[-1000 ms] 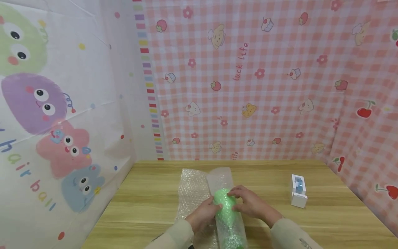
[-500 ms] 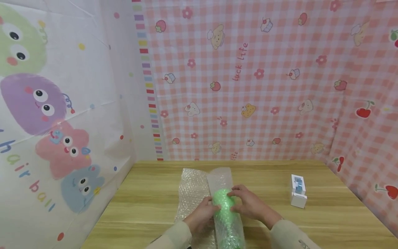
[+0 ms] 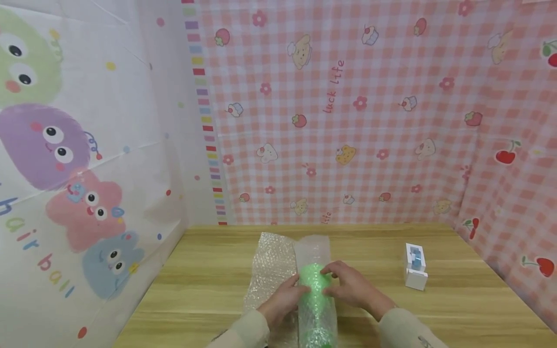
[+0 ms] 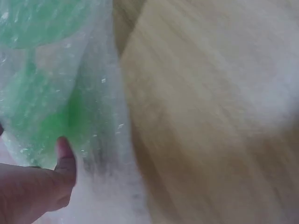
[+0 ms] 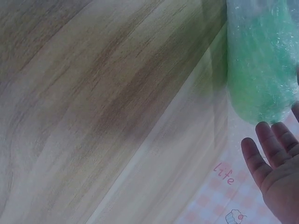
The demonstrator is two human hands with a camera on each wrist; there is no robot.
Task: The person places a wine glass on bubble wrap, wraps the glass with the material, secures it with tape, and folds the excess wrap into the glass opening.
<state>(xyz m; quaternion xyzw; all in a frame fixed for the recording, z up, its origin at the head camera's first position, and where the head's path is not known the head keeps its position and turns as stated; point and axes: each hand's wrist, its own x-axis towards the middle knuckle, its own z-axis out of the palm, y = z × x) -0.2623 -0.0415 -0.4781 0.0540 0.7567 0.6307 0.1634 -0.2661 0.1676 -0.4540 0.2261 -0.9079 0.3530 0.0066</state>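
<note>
A green object (image 3: 316, 290) lies wrapped in translucent bubble wrap on the table, its length running toward the person. Through the film in the left wrist view, the green object (image 4: 44, 21) shows a rounded part and a narrow stem-like part. My left hand (image 3: 283, 297) grips its left side, thumb on top. The thumb (image 4: 64, 151) presses the film in the left wrist view. My right hand (image 3: 352, 286) holds the right side near the far end, fingers arched over it. In the right wrist view several fingers (image 5: 266, 144) reach the rounded end.
Loose bubble wrap (image 3: 271, 266) spreads flat to the left of the bundle and beyond its far end. A white tape dispenser (image 3: 415, 268) with blue tape stands to the right on the wooden table (image 3: 191, 285). Patterned cloths (image 3: 339, 106) hang behind and at both sides.
The bundle has straightened a little, its near end shifting left, and the loose wrap beside it has shifted slightly right. Both hands keep their hold. The head view has turned slightly right.
</note>
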